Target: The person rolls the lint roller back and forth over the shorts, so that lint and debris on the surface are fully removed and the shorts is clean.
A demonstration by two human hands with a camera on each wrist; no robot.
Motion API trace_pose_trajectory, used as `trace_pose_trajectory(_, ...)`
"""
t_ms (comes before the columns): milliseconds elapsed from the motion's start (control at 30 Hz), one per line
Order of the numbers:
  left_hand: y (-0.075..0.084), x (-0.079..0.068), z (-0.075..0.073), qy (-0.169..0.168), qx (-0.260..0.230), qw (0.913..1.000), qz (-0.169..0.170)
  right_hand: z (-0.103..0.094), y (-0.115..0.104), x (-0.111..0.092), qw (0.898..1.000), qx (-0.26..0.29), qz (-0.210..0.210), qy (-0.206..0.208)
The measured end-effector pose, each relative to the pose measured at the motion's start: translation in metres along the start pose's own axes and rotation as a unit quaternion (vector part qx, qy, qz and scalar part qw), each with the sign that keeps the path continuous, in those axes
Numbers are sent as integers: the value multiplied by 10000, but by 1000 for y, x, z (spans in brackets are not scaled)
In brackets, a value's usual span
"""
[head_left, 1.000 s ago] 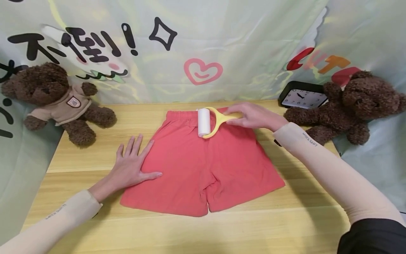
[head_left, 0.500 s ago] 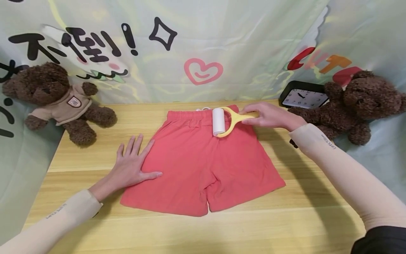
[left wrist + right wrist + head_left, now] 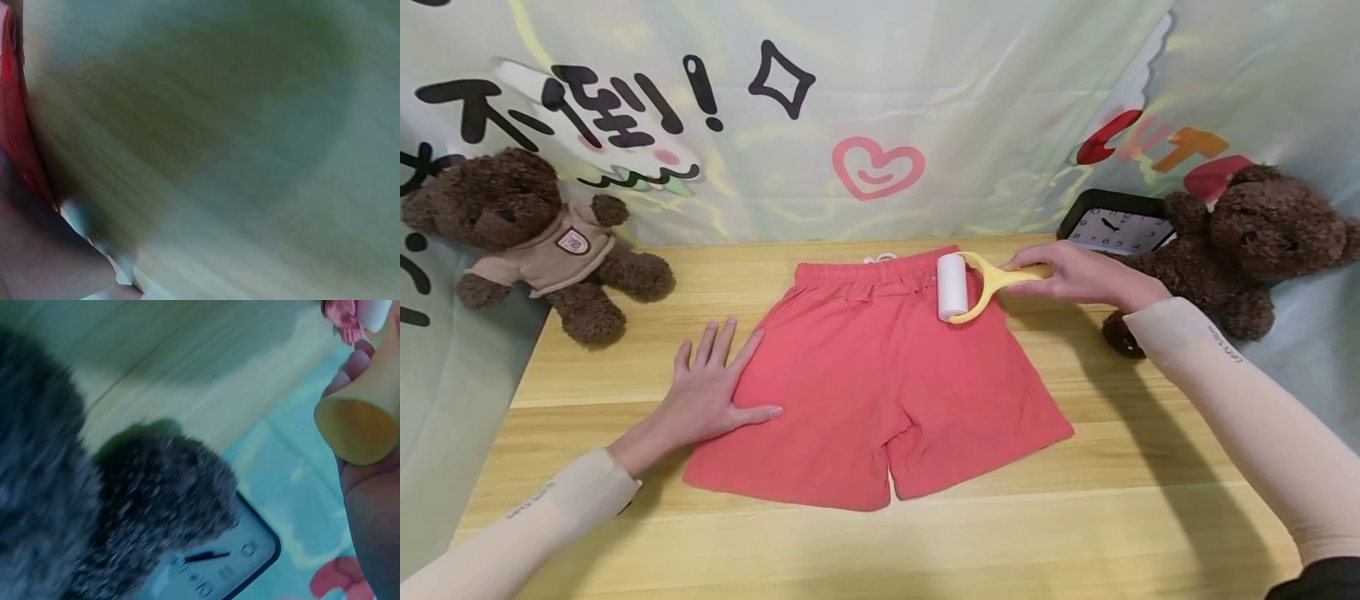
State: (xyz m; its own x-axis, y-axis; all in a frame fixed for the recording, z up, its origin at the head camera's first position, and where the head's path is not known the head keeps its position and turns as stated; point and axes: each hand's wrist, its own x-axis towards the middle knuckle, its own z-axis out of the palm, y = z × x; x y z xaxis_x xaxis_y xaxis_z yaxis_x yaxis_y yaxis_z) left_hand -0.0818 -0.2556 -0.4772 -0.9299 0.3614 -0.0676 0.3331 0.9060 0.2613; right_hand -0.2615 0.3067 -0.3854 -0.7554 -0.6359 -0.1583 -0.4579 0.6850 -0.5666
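Red shorts (image 3: 842, 375) lie spread flat, waistband toward the back and a bit of white drawstring showing at its top edge. My left hand (image 3: 711, 392) rests with spread, straight fingers on the left side of the shorts. In my right hand (image 3: 1075, 271) is the yellow handle of a lint roller (image 3: 952, 286); its white roll touches the cloth near the right end of the waistband. The handle's hollow yellow end (image 3: 359, 430) shows in the right wrist view, with fingers curled round it. Only skin and a strip of red cloth (image 3: 19, 125) appear in the left wrist view.
A brown teddy bear in a beige shirt (image 3: 542, 250) sits at the back left of the wooden table (image 3: 820, 554). Another brown bear (image 3: 1262, 250) and a black-framed clock (image 3: 1112, 225) stand at the back right, close to my right forearm. A printed cloth backdrop (image 3: 985, 108) hangs behind.
My right hand has moved right with the lint roller, from the middle of the waistband to near its right end. The left hand and the shorts have stayed put.
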Motion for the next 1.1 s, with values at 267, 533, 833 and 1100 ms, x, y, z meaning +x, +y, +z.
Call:
trace_pose_trajectory(267,-1,0,0,-5,-15,10000,0,-16,7,-22,9987,-134,488,114)
trace_pose_trajectory(533,0,-1,-4,-48,-17,10000,-78,-29,15,-40,9959,-368,827,27)
trace_pose_trajectory(833,-1,0,-2,6,23,10000,1,-37,27,-76,9891,-639,1309,230)
trace_pose_trajectory(1100,-2,2,2,-72,-126,9999,-70,-24,20,-93,9851,-215,1373,1009)
